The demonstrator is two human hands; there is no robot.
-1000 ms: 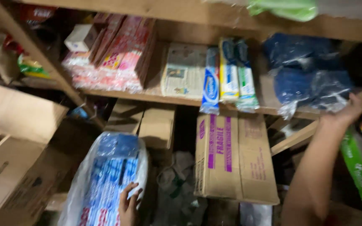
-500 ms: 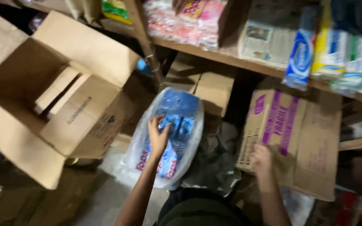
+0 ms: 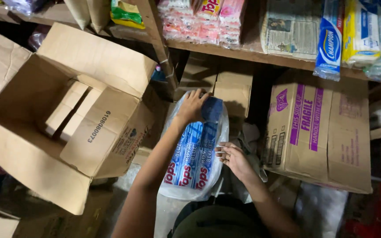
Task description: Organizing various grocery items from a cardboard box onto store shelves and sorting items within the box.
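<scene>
A clear plastic bundle of blue and white packets [image 3: 196, 154] stands on end on the floor, just in front of the low shelving, leaning a little toward the boxes behind it. The person's left hand [image 3: 192, 107] sits on its top end, fingers curled over the upper edge and closed on the plastic there, with the forearm running down along the bundle's left side. The right hand [image 3: 232, 158] rests against the bundle's right flank about halfway down, fingers spread and flat, pressing on the wrap rather than clasping it. Right behind the bundle's top are two small brown cartons [image 3: 219, 86] tucked under the shelf, their flaps partly open. To the right, close beside the right hand, a larger cardboard box with purple printing [image 3: 318, 132] leans out from beneath the shelf. To the left, a big open carton [image 3: 40, 145] lies tipped toward me with its flaps spread wide, and a few plain small cartons show inside it; its nearest flap comes close to the left forearm, though I cannot tell whether they touch. Above everything runs a wooden shelf [image 3: 252, 56] carrying pink wrapped packs [image 3: 203, 22], a sheet of newspaper [image 3: 289, 28] and sleeves of blue, yellow and green packets [image 3: 360, 33]. A slanted wooden post [image 3: 157, 42] stands between the open carton and the small cartons.
</scene>
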